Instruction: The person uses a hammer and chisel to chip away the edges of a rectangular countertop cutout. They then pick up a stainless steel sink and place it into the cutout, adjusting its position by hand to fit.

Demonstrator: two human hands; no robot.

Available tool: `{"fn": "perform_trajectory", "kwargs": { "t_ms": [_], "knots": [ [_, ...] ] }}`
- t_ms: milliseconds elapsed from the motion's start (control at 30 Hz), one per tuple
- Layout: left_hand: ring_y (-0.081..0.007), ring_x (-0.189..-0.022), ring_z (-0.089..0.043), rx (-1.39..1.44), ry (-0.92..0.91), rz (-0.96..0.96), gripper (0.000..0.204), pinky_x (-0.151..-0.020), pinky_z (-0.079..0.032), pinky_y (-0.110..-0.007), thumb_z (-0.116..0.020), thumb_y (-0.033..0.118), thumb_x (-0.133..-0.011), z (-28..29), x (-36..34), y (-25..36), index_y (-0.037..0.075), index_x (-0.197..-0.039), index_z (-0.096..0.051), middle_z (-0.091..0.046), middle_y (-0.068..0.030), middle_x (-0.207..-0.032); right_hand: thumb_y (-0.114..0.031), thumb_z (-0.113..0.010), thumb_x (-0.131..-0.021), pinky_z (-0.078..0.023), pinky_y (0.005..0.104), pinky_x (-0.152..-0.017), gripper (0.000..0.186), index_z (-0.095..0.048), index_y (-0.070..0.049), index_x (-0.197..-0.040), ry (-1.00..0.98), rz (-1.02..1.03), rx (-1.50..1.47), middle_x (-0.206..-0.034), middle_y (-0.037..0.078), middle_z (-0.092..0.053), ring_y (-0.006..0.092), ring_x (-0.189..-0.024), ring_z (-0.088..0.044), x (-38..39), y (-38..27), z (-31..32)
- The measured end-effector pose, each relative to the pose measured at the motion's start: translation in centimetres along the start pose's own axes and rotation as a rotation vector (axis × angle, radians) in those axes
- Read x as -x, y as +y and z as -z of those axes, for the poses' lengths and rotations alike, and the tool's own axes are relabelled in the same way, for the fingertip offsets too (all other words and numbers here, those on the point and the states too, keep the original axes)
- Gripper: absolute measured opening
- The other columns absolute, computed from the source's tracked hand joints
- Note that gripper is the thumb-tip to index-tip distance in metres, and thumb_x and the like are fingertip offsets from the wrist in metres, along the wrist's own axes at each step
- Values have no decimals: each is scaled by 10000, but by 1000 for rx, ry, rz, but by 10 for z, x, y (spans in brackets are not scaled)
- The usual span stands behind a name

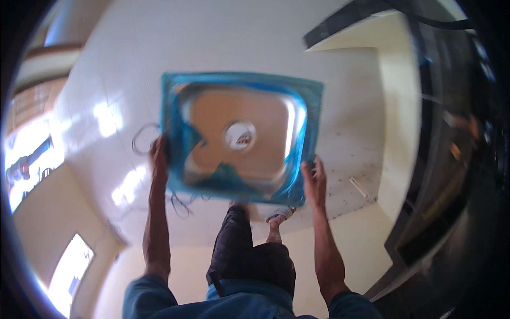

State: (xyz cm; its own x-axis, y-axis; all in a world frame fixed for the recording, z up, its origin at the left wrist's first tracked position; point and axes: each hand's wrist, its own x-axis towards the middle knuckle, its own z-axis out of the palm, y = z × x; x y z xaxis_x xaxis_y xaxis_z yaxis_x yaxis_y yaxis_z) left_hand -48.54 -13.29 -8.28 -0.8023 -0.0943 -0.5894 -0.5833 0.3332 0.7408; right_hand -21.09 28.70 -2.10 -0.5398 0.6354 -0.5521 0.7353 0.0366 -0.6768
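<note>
A metal sink basin is held up in front of me, above the floor. Blue plastic film covers its rim and clings in torn pieces inside the bowl. Through the round drain hole in the bottom, a bit of what lies beyond shows. My left hand grips the left edge of the sink, its fingers partly hidden by the rim. On the lower right edge, my right hand is closed around the rim, thumb toward the top face. The picture is slightly blurred by motion.
A thin dark cable lies on the pale floor at left, partly behind the sink. At right runs a dark counter beside a cream wall. A small white strip lies near debris. Bright windows stand left.
</note>
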Motion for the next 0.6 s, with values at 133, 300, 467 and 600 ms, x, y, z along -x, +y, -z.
{"fn": "perform_trajectory", "kwargs": {
  "t_ms": [133, 300, 467, 600],
  "knots": [
    [-239, -1165, -590, -21, -15, -295, 462, -1012, -469, -393, -576, 363, -1009, 61, 143, 81, 57, -1354, -616, -629, -111, -1294, -294, -737, -902, -486, 418, -901, 599, -522, 12, -1371, 258, 193, 45, -1087, 193, -609, 318, -1004, -609, 180, -107, 119],
    [-319, -1257, -525, 205, -36, -462, 580, -1046, -446, -449, -551, 408, -1017, 50, 380, 244, 14, -1438, -490, -520, -178, -1404, -392, -782, -864, -469, 445, -955, 868, -339, 20, -1486, 488, 364, -20, -1154, 238, -519, 367, -1100, -558, 336, -116, 270],
    [-290, -1273, -506, 32, -423, -920, 501, -1083, -405, -408, -534, 324, -1034, -75, 557, 311, -6, -1411, -519, -531, -172, -1397, -423, -817, -803, -386, 497, -1071, 963, -323, 34, -1492, 1022, 255, 33, -1272, 270, -485, 421, -1221, -493, 476, -28, 425],
    [-247, -1197, -567, -214, -822, -1076, 517, -1048, -416, -351, -559, 346, -1001, -248, 718, 313, -48, -1333, -584, -611, -177, -1317, -405, -798, -816, -443, 469, -1022, 829, -447, 69, -1398, 1334, -20, 167, -1248, 251, -529, 404, -1175, -551, 529, 112, 528]
  ]
}}
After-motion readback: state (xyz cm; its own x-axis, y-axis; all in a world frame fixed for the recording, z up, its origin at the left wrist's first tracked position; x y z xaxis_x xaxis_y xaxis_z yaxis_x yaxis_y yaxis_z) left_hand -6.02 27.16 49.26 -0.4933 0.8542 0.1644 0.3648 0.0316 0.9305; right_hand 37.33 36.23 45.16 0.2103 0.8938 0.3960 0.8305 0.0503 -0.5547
